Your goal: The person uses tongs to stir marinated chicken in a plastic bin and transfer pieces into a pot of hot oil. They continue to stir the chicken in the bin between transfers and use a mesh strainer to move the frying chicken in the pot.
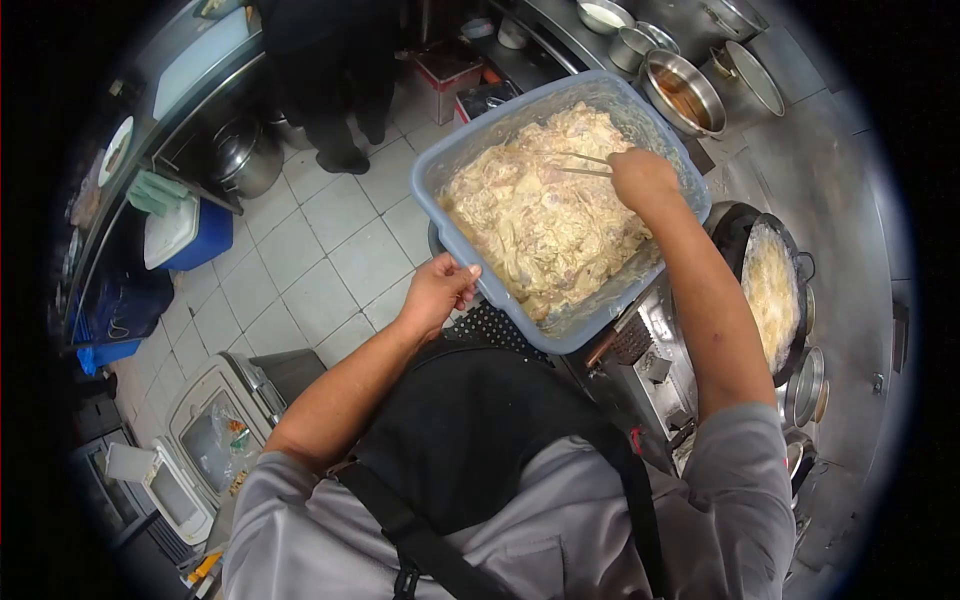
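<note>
A large blue-grey plastic tub in front of me holds a heap of pale yellow, batter-coated pieces, which look like raw meat. My left hand is closed on the tub's near left corner, thumb on top of the rim. Over the right part of the tub, my right hand grips thin metal tongs. Their two slim arms point left, with the tips at the coated pieces. The part of the tongs inside my fist is hidden.
At right, a dark wok holds bubbling oil with pale food frying. Metal bowls stand on the counter behind the tub. Another person in dark clothes stands at the far left. Bins stand at lower left on the tiled floor.
</note>
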Demonstrator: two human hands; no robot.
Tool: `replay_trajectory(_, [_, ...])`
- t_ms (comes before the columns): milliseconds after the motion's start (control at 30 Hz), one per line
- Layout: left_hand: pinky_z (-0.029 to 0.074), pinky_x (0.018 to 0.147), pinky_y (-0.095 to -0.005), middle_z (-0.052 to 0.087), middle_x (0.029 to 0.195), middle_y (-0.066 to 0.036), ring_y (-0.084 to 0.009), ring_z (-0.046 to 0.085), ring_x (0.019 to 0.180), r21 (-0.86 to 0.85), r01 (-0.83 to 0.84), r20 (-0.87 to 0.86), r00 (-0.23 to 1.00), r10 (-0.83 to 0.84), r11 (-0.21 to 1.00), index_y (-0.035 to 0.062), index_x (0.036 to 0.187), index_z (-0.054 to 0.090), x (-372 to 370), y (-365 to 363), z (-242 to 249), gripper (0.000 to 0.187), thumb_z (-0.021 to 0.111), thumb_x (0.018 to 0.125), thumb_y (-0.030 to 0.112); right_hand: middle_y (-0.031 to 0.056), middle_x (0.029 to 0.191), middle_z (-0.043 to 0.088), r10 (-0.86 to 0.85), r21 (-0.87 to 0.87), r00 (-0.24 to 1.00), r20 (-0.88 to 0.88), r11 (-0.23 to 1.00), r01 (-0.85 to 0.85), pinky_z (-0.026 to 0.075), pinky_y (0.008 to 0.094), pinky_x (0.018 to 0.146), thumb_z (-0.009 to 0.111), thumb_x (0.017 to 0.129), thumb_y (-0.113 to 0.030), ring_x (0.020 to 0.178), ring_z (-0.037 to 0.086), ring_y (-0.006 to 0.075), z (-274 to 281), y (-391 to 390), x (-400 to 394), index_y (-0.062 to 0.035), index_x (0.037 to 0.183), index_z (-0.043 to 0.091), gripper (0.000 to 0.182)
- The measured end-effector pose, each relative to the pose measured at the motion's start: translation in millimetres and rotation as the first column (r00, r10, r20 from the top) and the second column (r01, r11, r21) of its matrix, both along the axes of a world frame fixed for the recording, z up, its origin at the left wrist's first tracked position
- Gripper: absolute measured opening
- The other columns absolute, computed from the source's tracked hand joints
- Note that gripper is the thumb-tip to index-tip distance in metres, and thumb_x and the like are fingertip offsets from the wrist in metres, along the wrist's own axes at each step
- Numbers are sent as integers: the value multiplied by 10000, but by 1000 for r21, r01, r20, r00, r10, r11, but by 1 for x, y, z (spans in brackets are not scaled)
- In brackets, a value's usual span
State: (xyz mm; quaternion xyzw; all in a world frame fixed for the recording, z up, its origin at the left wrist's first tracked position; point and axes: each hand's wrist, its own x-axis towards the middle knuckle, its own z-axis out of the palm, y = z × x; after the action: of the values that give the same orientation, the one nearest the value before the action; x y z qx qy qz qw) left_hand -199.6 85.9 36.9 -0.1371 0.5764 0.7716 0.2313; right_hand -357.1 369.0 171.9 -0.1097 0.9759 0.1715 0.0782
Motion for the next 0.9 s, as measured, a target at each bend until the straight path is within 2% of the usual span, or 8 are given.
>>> replay_trajectory(133, [448,555,-236,582,750,-1,-92,553,635,-8,43,-9,999,-43,999,73,891,600,-3,-3,1,182,704,908,221,164,1078,689,9,74,994,110,997,-17,524,461,844,470,910,-124,1020,662,344,-21,-7,-26,-72,1032,704,270])
replay_trajectory(267, [448,564,-236,583,751,-1,-94,553,637,-2,64,-24,998,-64,998,73,891,601,-3,-4,-1,183,703,909,225,159,1062,692,-30,-4,995,96,1000,31,512,460,858,511,898,-145,1011,656,354,-8,2,-6,-82,1023,706,240])
replay_trajectory(367, [448,570,-238,584,752,-3,-95,554,638,5,70,-27,997,-70,998,73,883,597,-3,-5,2,184,700,911,223,130,1072,702,-154,-105,984,85,981,163,518,450,878,538,881,-161,1010,661,347,0,21,20,-132,1035,733,250])
replay_trajectory(467, [448,569,-240,585,752,-8,-97,552,638,-14,86,-59,995,-86,996,72,879,592,-3,-4,1,187,694,913,225,141,1046,701,-153,-238,988,31,959,156,509,454,875,607,872,-212,995,655,357,7,57,47,-146,1039,730,218])
replay_trajectory(533, [447,568,-247,584,751,-23,-109,554,638,-15,52,-76,996,-53,999,64,874,584,-1,-4,-3,198,691,913,227,161,1001,699,-144,-446,987,-74,890,97,506,450,851,668,849,-251,966,650,364,21,83,67,-139,1050,724,236])
replay_trajectory(700, [435,538,-261,561,722,-29,-122,545,627,-30,-6,-87,996,4,1000,59,840,560,2,1,-8,217,697,903,215,172,999,697,-358,-535,926,-118,809,244,503,439,829,691,846,-263,938,653,365,120,155,136,-108,1093,709,292])
replay_trajectory(767, [429,533,-260,547,710,-23,-124,537,618,-11,-58,-93,994,56,998,68,841,553,5,6,-9,210,689,909,212,177,976,700,-345,-557,913,-216,812,175,507,426,824,695,842,-263,922,657,363,151,210,164,-94,1105,703,313])
replay_trajectory(900, [421,528,-253,529,691,1,-114,526,612,32,-159,-91,983,162,987,105,845,530,12,14,-13,193,663,933,214,174,987,700,-524,-491,814,-251,793,360,510,415,824,674,851,-249,912,665,354,211,294,215,-92,1118,698,310])
